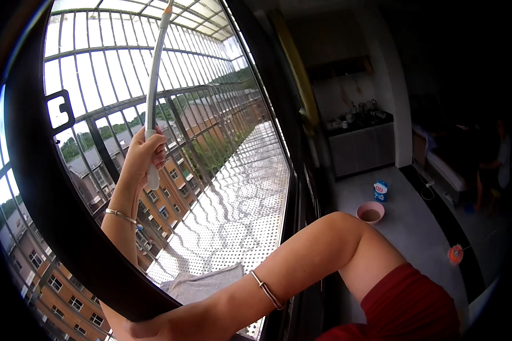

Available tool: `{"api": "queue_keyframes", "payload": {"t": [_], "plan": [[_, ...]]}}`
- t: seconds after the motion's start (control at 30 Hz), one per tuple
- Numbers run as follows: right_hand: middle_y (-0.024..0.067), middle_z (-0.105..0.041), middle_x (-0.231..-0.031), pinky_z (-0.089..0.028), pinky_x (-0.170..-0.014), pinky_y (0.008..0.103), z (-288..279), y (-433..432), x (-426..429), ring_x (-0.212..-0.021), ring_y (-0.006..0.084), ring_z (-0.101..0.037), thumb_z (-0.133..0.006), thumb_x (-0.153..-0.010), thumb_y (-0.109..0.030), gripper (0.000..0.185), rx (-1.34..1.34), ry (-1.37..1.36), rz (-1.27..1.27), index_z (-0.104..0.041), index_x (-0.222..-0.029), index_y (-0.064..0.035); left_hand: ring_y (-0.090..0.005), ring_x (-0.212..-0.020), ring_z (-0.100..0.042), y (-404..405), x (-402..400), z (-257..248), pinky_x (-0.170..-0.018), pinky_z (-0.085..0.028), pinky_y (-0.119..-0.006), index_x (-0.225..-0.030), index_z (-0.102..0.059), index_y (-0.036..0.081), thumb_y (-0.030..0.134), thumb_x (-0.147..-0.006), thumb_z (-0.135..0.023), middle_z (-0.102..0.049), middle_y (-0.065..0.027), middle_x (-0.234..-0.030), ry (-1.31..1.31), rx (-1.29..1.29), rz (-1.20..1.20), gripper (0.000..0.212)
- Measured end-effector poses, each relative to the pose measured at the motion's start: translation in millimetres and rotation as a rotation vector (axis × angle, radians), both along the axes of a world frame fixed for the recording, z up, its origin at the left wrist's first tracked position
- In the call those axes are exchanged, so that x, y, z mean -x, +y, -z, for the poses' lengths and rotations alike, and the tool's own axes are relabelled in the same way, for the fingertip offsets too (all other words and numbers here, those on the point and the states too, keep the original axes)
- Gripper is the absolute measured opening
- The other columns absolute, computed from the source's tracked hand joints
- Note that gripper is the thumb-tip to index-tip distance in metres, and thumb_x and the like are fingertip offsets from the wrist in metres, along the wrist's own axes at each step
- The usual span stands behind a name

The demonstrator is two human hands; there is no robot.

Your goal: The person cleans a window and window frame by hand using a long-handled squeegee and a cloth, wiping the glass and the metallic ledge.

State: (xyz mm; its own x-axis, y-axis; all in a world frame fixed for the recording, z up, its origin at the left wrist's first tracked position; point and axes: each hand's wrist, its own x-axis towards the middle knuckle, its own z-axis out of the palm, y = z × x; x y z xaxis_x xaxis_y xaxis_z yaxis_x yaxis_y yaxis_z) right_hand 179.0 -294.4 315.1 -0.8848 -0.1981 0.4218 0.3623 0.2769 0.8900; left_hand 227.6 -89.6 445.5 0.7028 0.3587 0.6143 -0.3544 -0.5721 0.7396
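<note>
My left hand [152, 147] reaches out past the dark window frame [30, 140] and is closed around the grip of a pale grey pole [155, 72]. An orange collar marks the pole's upper part; its far end lies beyond the picture's top. At the lower left my right hand [170, 322] rests on the bottom of that frame and seems to grip it, though its fingers are mostly hidden. Both arms wear metal bangles. Below the pole, a grey cloth [209, 281] lies on the perforated floor panel [234, 230] of a barred window cage [111, 76].
Indoors, a pink basin [370, 213] of brownish liquid stands on the grey floor beside a blue-and-white bag [380, 191]. An orange round object [455, 254] lies further right. A kitchen counter [360, 149] holds dishes. Another person [497, 164] is dimly visible at the right.
</note>
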Motion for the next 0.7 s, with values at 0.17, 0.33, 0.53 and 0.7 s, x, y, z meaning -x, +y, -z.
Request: {"api": "queue_keyframes", "payload": {"t": [0.17,0.33,0.53,0.7], "plan": [[0.0052,-0.064,-0.072,-0.037,-0.080,0.0334,-12.1,-15.5,4.2,-0.077,0.0226,-0.058,-0.051,-0.071,-0.026,0.021,-0.152,0.007,-0.015,-0.063,-0.062,-0.0126,-0.0052,-0.040,-0.039,-18.4,44.0,36.5,-0.035,-0.033,-0.021,-0.086,-0.044,0.009,0.006,-0.081,-0.054,-0.039,0.0037,-0.059,0.087,0.107,-0.045,0.011],[0.0041,-0.061,-0.065,-0.037,-0.076,0.0338,2.0,5.1,-0.2,-0.068,0.0217,-0.055,-0.051,-0.069,-0.026,0.021,0.042,-0.027,-0.030,-0.062,-0.058,-0.0121,-0.0064,-0.038,-0.037,-12.8,82.1,94.7,-0.034,-0.030,-0.021,-0.088,-0.042,0.008,0.003,-0.082,-0.054,-0.035,0.0034,-0.055,0.256,0.219,0.029,0.014],[0.0026,-0.059,-0.061,-0.037,-0.074,0.0338,6.1,9.5,5.2,-0.065,0.0211,-0.053,-0.052,-0.068,-0.026,0.020,0.051,0.028,-0.114,-0.061,-0.056,-0.0129,-0.0054,-0.037,-0.037,-6.1,102.5,80.4,-0.033,-0.029,-0.021,-0.088,-0.043,0.010,0.007,-0.083,-0.058,-0.035,0.0042,-0.053,0.244,0.236,-0.047,0.017],[0.0026,-0.060,-0.063,-0.037,-0.076,0.0334,2.3,5.6,8.3,-0.067,0.0208,-0.054,-0.051,-0.068,-0.026,0.019,0.090,0.021,-0.097,-0.061,-0.056,-0.0147,-0.0040,-0.038,-0.037,13.0,47.1,25.3,-0.033,-0.028,-0.019,-0.087,-0.043,0.011,0.017,-0.083,-0.062,-0.036,0.0053,-0.054,0.101,0.175,-0.066,0.020]]}}
